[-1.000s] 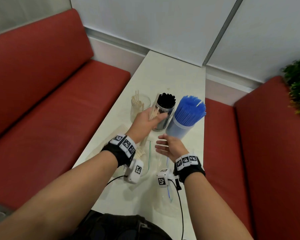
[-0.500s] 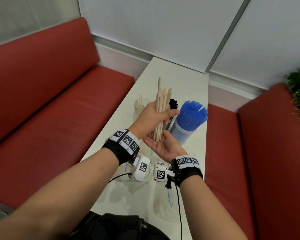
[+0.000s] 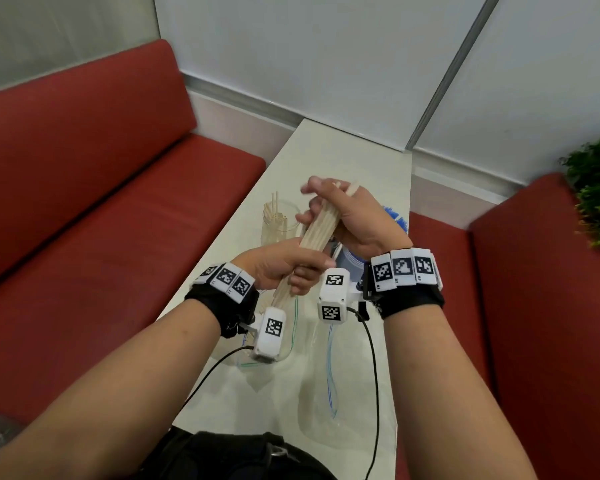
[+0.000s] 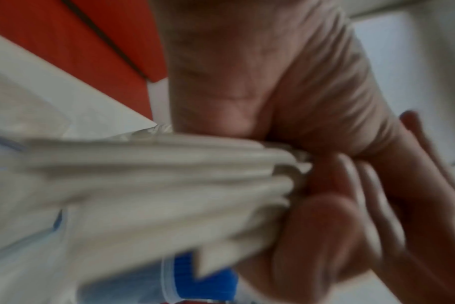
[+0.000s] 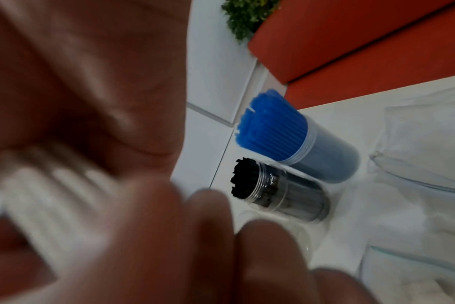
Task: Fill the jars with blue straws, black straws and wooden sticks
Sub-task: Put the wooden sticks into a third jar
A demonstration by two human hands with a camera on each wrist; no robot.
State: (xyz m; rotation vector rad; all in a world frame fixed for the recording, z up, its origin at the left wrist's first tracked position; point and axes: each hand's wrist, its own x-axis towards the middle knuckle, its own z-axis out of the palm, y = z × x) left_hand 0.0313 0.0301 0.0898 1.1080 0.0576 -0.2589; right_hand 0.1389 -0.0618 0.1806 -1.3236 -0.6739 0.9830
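Two hands share one bundle of wooden sticks (image 3: 317, 233), held in the air above the white surface (image 3: 343, 161). The bundle's long axis runs on a slant, its low end toward the person and to the left, its high end away and to the right. The left hand (image 3: 284, 268) grips the lower part with fingers and thumb wrapped round it; the right hand (image 3: 354, 216) closes round the upper part, with stick tips poking out beyond its fingers. Neither grip is slack, and the wrist views, though blurred, show the pale sticks pressed against both palms.

The relation that matters is bundle to jar. The stick jar (image 3: 279, 225), clear and holding only a few sticks, stands on the surface just left of the bundle and beyond the left hand, so the left hand is the nearer one. To go in, the bundle probably has to swing upright and travel a little left and forward. For now it looks as if the person is squaring the sticks into an even bunch.

The jar of blue straws (image 5: 296, 142) and the jar of black straws (image 5: 278, 191) stand side by side, both packed full, largely hidden behind the right hand in the head view. Flat clear bags (image 3: 326, 372) lie on the surface below the wrists.
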